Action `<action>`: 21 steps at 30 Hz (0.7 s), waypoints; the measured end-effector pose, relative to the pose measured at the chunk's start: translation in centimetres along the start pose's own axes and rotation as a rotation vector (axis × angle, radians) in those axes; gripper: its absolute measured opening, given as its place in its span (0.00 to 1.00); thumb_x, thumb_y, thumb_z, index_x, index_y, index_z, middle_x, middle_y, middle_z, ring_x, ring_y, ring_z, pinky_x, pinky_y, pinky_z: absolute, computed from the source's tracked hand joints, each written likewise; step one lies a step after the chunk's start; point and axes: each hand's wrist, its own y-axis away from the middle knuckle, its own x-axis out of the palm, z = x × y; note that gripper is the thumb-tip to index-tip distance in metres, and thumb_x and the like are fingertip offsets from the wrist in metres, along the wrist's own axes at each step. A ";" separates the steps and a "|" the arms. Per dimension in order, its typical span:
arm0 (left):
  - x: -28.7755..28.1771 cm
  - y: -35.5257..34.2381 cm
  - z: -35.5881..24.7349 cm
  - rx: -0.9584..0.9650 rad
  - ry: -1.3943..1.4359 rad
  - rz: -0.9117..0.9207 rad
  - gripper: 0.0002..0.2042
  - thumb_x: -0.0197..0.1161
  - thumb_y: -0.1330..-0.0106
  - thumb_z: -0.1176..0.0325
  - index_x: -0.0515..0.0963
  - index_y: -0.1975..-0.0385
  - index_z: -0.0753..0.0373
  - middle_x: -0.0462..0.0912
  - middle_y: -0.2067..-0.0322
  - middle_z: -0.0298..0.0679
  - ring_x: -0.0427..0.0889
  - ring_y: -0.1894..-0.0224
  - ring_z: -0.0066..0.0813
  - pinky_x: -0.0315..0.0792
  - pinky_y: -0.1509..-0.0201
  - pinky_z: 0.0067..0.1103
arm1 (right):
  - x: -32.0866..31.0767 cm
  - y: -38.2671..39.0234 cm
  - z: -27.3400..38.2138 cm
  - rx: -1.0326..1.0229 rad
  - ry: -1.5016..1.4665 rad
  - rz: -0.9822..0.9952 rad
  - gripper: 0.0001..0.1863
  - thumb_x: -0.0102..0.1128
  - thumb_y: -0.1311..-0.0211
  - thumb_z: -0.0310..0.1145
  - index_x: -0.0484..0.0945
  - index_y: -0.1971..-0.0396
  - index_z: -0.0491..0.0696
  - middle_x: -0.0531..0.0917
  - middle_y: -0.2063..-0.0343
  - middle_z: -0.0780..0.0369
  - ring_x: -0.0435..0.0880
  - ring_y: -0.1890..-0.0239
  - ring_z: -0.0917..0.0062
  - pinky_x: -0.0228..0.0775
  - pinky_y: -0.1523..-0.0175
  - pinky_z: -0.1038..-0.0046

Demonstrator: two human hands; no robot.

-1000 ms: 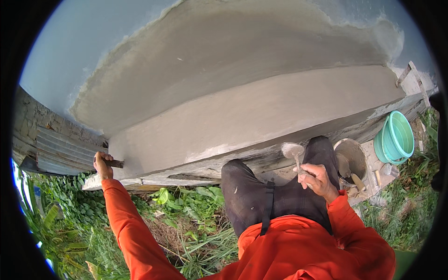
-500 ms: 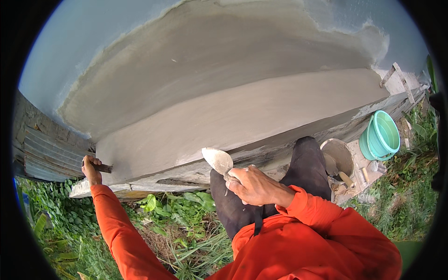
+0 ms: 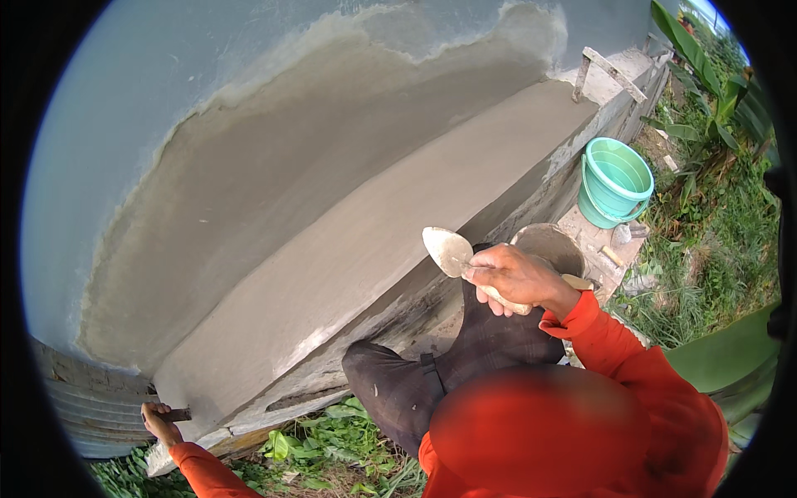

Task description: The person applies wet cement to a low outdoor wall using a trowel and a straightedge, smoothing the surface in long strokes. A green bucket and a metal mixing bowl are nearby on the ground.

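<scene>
At the left end of the smooth grey mortar ledge, my left hand is closed round a short, dark, flat-edged piece, possibly wood, that rests on the surface. My right hand grips a pointed trowel by its pale handle. The mortar-coated blade points up and to the left, raised off the ledge. Just behind this hand stands a round mortar-stained bucket, partly hidden by the hand. Wet-looking grey plaster covers the wall above the ledge.
A green bucket stands at right on a messy board with a wooden-handled tool. A wooden frame sits at the ledge's far end. Corrugated metal sheet adjoins the left end. Plants grow below the ledge.
The view has turned toward the right. My right hand has carried the trowel rightward, from the ledge's front edge to near the mortar-stained bucket. My left hand stays at the ledge's left end.
</scene>
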 end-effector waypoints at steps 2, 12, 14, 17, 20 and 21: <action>-0.1 -0.4 0.3 -0.013 -0.047 -0.038 0.11 0.60 0.25 0.65 0.72 0.72 0.57 0.68 0.80 0.32 0.69 0.77 0.26 0.69 0.70 0.25 | -3.8 1.6 -2.6 -0.024 -0.155 -0.169 0.18 0.55 0.20 0.39 0.79 0.62 0.37 0.84 0.74 0.59 0.82 0.82 0.79 0.73 0.82 0.73; 6.4 4.4 -3.2 0.039 -0.223 -0.238 0.10 0.62 0.37 0.70 0.78 0.79 0.67 0.82 0.76 0.47 0.79 0.76 0.38 0.78 0.69 0.34 | -6.1 2.7 -14.1 -0.154 -0.162 -0.557 0.18 0.56 0.18 0.46 0.79 0.53 0.43 0.80 0.74 0.66 0.77 0.75 0.85 0.70 0.71 0.76; 7.7 5.2 -3.7 0.019 -0.183 -0.257 0.10 0.62 0.34 0.69 0.79 0.77 0.67 0.83 0.76 0.46 0.79 0.75 0.38 0.76 0.70 0.34 | -5.3 0.6 -15.4 -0.175 -0.252 -0.577 0.20 0.56 0.18 0.48 0.79 0.55 0.43 0.80 0.75 0.66 0.77 0.74 0.84 0.71 0.69 0.74; 8.2 5.5 -4.0 0.023 -0.184 -0.265 0.11 0.62 0.32 0.68 0.79 0.75 0.67 0.82 0.75 0.46 0.79 0.75 0.39 0.76 0.69 0.35 | -3.9 -2.0 -17.5 -0.316 -0.110 -0.658 0.20 0.56 0.18 0.49 0.78 0.57 0.44 0.80 0.76 0.64 0.79 0.72 0.81 0.72 0.66 0.70; 7.2 5.3 -4.8 0.008 -0.252 -0.304 0.11 0.62 0.30 0.66 0.78 0.72 0.67 0.82 0.74 0.47 0.79 0.74 0.40 0.75 0.68 0.35 | -2.8 -3.9 -19.7 -0.437 0.104 -0.745 0.17 0.58 0.20 0.46 0.78 0.59 0.45 0.83 0.74 0.53 0.84 0.71 0.58 0.74 0.62 0.60; 7.0 5.2 -4.9 0.003 -0.275 -0.316 0.12 0.62 0.29 0.66 0.78 0.72 0.67 0.81 0.73 0.47 0.79 0.73 0.40 0.75 0.68 0.35 | -2.8 -4.6 -20.3 -0.476 0.203 -0.778 0.16 0.58 0.20 0.45 0.78 0.59 0.45 0.83 0.73 0.51 0.84 0.70 0.53 0.74 0.62 0.59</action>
